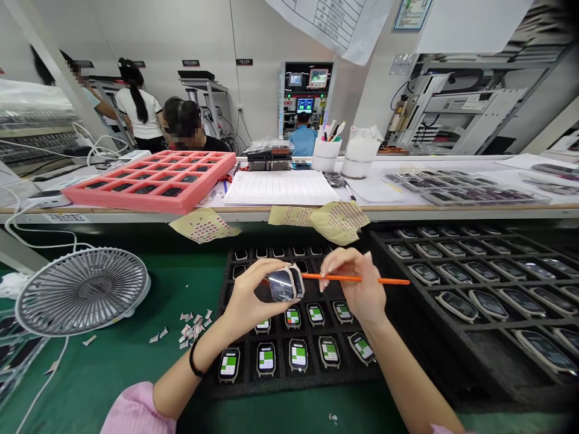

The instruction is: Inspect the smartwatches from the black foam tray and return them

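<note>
Pinching a watch above the black tray, between its side edges, the left hand faces an orange stick gripped sideways by the right hand.

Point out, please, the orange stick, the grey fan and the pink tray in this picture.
Orange stick [341, 278], head view: on its thin shaft.
Grey fan [84, 293], head view: on its round grille.
Pink tray [131, 202], head view: on its near outer wall.
</note>
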Available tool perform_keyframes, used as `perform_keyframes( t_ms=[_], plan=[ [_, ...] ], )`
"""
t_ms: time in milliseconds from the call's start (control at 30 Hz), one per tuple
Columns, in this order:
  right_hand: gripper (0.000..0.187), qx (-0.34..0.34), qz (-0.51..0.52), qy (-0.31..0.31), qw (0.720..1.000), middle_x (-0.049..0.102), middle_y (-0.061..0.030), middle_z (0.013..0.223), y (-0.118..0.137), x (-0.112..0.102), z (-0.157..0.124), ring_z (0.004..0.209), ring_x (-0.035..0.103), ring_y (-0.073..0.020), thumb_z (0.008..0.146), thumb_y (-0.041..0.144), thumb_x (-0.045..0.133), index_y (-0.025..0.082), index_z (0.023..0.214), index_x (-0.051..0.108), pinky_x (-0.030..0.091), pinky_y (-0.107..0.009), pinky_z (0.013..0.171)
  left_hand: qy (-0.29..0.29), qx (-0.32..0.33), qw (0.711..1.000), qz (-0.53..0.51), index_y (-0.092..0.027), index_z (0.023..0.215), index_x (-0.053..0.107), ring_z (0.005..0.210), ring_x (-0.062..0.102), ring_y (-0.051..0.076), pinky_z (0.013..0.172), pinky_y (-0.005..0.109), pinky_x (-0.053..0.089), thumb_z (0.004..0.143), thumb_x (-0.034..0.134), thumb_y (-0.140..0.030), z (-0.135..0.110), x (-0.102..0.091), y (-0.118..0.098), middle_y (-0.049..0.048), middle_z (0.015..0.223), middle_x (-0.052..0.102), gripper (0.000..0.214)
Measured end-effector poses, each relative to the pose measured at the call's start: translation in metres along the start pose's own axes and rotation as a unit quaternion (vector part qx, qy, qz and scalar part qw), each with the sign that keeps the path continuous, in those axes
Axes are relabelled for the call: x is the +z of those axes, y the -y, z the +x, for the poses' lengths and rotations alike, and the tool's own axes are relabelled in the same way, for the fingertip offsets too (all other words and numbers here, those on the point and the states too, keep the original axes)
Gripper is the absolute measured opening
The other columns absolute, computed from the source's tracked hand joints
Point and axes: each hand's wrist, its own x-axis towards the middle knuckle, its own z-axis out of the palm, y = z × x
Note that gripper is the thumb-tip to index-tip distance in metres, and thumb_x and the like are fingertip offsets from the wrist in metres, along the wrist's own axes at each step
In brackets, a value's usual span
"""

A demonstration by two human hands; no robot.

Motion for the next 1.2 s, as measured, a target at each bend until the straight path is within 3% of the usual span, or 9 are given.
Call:
perform_keyframes(
  t_ms=[67,267,867,1200],
  plan=[
    [0.049,-0.025,-0.005,-0.001,1.000,0.065,-0.0034,0.063,0.006,0.001,-0.003,0.048,0.062,-0.0160,0.094,0.047,0.042,0.019,0.067,0.071,0.052,-0.030,0.045,0.009,-0.014,0.999,-0.040,-0.019,0.107,0.061,0.097,0.063,0.021,0.065,0.024,0.055,0.067,0.080,-0.019,0.000,-0.002,-0.002,0.0094,0.105,0.067,0.044],
    [0.040,-0.048,-0.040,-0.067,0.996,0.070,-0.0025,0.061,0.010,0.007,-0.010,0.047,0.066,-0.0174,0.091,0.034,0.054,0.021,0.057,0.071,0.055,-0.032,0.049,0.004,-0.012,0.997,-0.077,-0.020,0.109,0.061,0.100,0.062,0.022,0.066,0.024,0.054,0.066,0.081,-0.017,-0.002,-0.005,-0.006,0.0101,0.106,0.066,0.047],
    [0.040,-0.071,-0.158,-0.066,0.983,0.073,-0.0024,0.060,0.010,0.010,-0.016,0.054,0.069,-0.0203,0.093,0.033,0.052,0.024,0.058,0.071,0.052,-0.035,0.057,0.002,-0.021,0.999,-0.041,-0.019,0.106,0.065,0.095,0.064,0.023,0.065,0.026,0.056,0.066,0.080,-0.020,-0.001,-0.004,-0.013,0.0105,0.103,0.067,0.043],
    [0.039,-0.057,-0.182,-0.060,0.980,0.073,-0.0035,0.065,0.002,0.004,-0.016,0.060,0.071,-0.0214,0.093,0.032,0.052,0.023,0.060,0.072,0.054,-0.037,0.062,0.000,-0.004,1.000,-0.017,-0.019,0.109,0.064,0.095,0.064,0.021,0.071,0.029,0.057,0.070,0.077,-0.020,-0.002,-0.003,-0.004,0.0090,0.104,0.066,0.042]
  ],
)
